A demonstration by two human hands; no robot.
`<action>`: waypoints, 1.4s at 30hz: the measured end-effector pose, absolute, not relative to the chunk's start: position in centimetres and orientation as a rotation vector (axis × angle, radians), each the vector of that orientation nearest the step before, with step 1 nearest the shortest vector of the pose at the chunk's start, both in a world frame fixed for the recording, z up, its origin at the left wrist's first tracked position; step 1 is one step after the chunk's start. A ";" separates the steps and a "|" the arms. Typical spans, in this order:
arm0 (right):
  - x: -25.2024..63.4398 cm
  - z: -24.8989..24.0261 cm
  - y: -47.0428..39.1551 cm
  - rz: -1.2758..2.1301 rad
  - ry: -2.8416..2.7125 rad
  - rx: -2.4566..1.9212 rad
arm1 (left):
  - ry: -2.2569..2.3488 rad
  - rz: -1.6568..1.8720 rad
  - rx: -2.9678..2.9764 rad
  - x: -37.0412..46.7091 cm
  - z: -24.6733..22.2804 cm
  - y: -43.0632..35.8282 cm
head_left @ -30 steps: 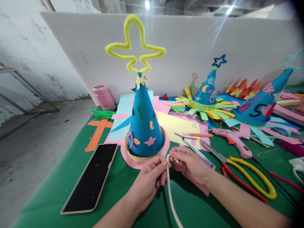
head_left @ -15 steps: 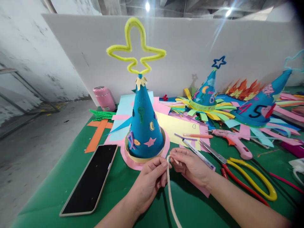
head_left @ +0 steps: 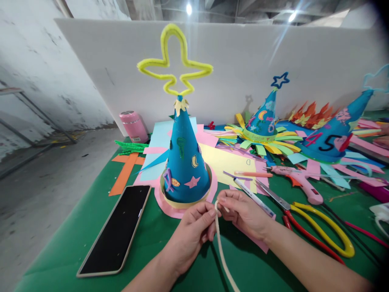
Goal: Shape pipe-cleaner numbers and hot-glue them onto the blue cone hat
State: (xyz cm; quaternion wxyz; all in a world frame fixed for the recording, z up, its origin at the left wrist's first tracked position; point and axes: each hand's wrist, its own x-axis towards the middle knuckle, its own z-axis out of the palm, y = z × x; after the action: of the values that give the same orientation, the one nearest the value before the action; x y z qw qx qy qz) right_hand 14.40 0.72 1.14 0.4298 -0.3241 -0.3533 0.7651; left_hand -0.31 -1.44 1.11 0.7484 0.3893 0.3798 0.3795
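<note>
At lower centre of the frame, a white cord (head_left: 223,259), bent over at its upper end and running down to the bottom edge; pinched near the bend by the closed fingers of the left hand (head_left: 194,231), and at its short end by the equally closed fingers of the right hand (head_left: 244,211); behind both, near the middle, a blue cone hat (head_left: 187,162), upright on the green desk (head_left: 146,231); at lower left, a dark phone (head_left: 117,231); at lower right, scissors (head_left: 284,202) with red and yellow handles.
</note>
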 end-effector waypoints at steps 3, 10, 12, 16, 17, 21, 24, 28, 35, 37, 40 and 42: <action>14.3 1.1 0.6 1.899 -0.884 -0.783 | 0.821 0.823 0.851 -0.3 1.1 -1.5; 14.1 1.1 0.4 1.878 -0.889 -0.766 | 0.816 0.821 0.847 -0.3 1.2 -1.5; 14.1 1.0 0.3 1.876 -0.887 -0.774 | 0.818 0.827 0.844 -0.3 1.1 -1.5; 14.2 1.0 0.4 1.884 -0.884 -0.769 | 0.821 0.829 0.841 -0.3 1.1 -1.4; 14.2 1.0 0.4 1.887 -0.880 -0.767 | 0.819 0.826 0.839 -0.3 1.1 -1.4; 14.2 1.1 0.5 1.903 -0.875 -0.768 | 0.817 0.823 0.833 -0.4 1.1 -1.4; 14.1 1.2 0.5 1.904 -0.877 -0.778 | 0.817 0.825 0.835 -0.4 1.1 -1.5; 14.2 1.2 0.5 1.904 -0.881 -0.800 | 0.813 0.828 0.821 -0.4 1.3 -1.4; 14.2 0.9 0.5 1.899 -0.897 -0.739 | 0.821 0.833 0.819 -0.5 1.4 -1.3; 14.3 0.9 0.6 1.886 -0.919 -0.752 | 0.808 0.836 0.824 -0.5 1.4 -1.3; 14.3 0.9 0.6 1.875 -0.972 -0.765 | 0.780 0.848 0.807 -0.7 1.6 -1.2; 14.4 0.9 0.6 1.874 -0.999 -0.759 | 0.763 0.861 0.784 -0.8 1.7 -1.1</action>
State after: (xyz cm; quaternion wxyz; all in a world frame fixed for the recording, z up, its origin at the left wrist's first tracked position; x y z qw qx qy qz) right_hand 14.41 0.64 0.93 0.4290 -0.3041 -0.4000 0.7507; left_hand -0.76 -1.12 1.73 0.7674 0.3611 0.3514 0.3964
